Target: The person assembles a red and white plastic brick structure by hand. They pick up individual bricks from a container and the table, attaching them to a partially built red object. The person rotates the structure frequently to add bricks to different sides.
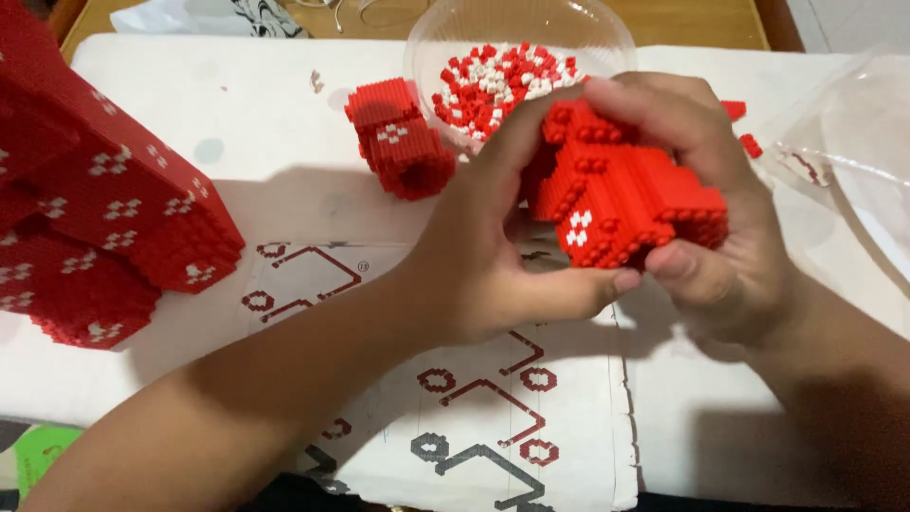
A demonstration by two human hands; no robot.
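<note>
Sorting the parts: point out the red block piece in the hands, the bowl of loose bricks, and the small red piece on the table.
red block piece [626, 204], head view, front face.
bowl [455, 28], head view, clear rim.
small red piece [403, 142], head view, side face.

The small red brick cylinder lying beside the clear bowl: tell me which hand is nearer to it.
Left. The left hand is just right of the small red brick cylinder, apart from it, gripping the red brick block. The right hand holds the block's far side, farther away.

bowl [427, 38] behind block [626, 199]; roll [398, 137] left | big build [104, 209] far left
</note>
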